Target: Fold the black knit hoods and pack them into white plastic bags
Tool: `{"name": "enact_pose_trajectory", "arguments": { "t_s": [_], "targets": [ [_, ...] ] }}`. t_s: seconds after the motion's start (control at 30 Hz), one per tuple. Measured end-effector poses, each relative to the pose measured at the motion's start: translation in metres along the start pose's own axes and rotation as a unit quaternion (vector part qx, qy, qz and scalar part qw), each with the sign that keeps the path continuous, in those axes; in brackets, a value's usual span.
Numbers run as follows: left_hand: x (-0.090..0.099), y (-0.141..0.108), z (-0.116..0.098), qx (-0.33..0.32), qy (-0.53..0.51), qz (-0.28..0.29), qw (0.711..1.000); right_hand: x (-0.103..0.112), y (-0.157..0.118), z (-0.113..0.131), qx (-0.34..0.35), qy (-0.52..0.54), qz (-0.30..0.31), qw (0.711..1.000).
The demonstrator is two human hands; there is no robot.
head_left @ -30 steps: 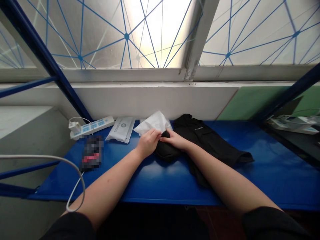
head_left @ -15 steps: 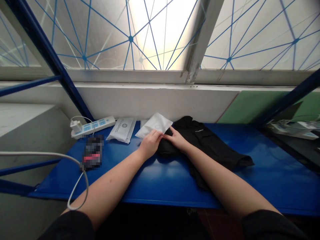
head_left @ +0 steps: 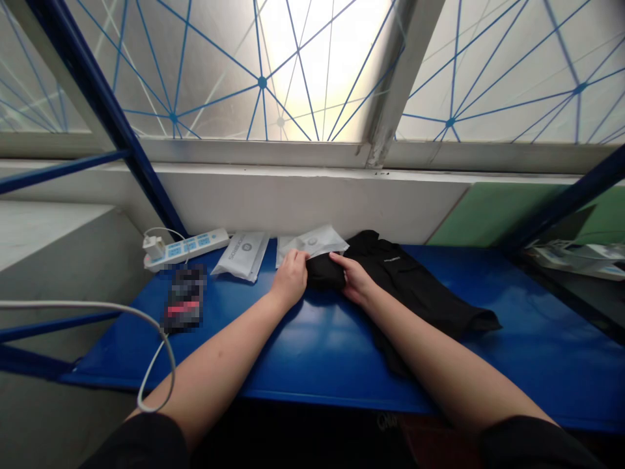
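Note:
Near the back of the blue table a white plastic bag (head_left: 319,241) lies with a black folded cloth bundle (head_left: 325,272) at its front edge. My left hand (head_left: 291,277) grips the left side of the bag's edge and the bundle, fingers bent together. On the other side my right hand (head_left: 355,277) has its thumb on top of the bag's edge and its fingers around the bundle's right end. Black clothing (head_left: 415,286) with a small pale print spreads out to the right, partly under my right forearm.
A printed white packet (head_left: 243,255) lies left of my hands. Further left are a power strip (head_left: 195,244) with a plug and a blurred dark device (head_left: 184,299). A white cable (head_left: 97,305) loops over my left forearm. Blue metal bars (head_left: 112,117) frame the table.
The bag has come down flatter over the black bundle, and its print now shows. My hands have moved apart to the bundle's two sides. The view has shifted slightly.

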State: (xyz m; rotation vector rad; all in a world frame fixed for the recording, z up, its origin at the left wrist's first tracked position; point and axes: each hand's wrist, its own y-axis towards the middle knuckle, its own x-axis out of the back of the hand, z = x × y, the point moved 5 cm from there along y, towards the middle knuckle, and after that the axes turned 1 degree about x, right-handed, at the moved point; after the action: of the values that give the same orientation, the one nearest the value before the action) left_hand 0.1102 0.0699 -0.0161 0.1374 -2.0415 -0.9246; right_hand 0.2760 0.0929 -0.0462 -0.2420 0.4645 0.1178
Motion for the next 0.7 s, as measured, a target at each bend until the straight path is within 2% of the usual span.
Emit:
{"name": "enact_pose_trajectory", "arguments": {
  "t_s": [0.07,0.2,0.3,0.43,0.6,0.7],
  "targets": [
    [0.001,-0.001,0.003,0.011,0.002,-0.009,1.0,-0.009,-0.006,0.001,-0.005,-0.005,0.037,0.999],
    [0.007,-0.002,0.0,-0.008,-0.009,-0.042,0.999,-0.024,-0.02,0.006,0.038,-0.059,0.114,0.991],
    [0.012,-0.003,-0.005,-0.039,-0.02,-0.064,0.997,-0.022,-0.023,0.008,0.058,-0.124,0.107,0.985],
    [0.015,-0.003,-0.011,-0.068,-0.025,-0.063,0.995,-0.016,-0.02,0.006,0.036,-0.171,0.103,0.979],
    [0.013,-0.001,-0.009,-0.057,0.001,-0.028,0.998,-0.014,-0.017,0.005,-0.004,-0.108,0.083,0.991],
    [0.013,0.003,0.001,-0.001,0.052,-0.021,0.998,-0.014,-0.014,0.007,0.003,-0.047,0.065,0.997]
  ]
}}
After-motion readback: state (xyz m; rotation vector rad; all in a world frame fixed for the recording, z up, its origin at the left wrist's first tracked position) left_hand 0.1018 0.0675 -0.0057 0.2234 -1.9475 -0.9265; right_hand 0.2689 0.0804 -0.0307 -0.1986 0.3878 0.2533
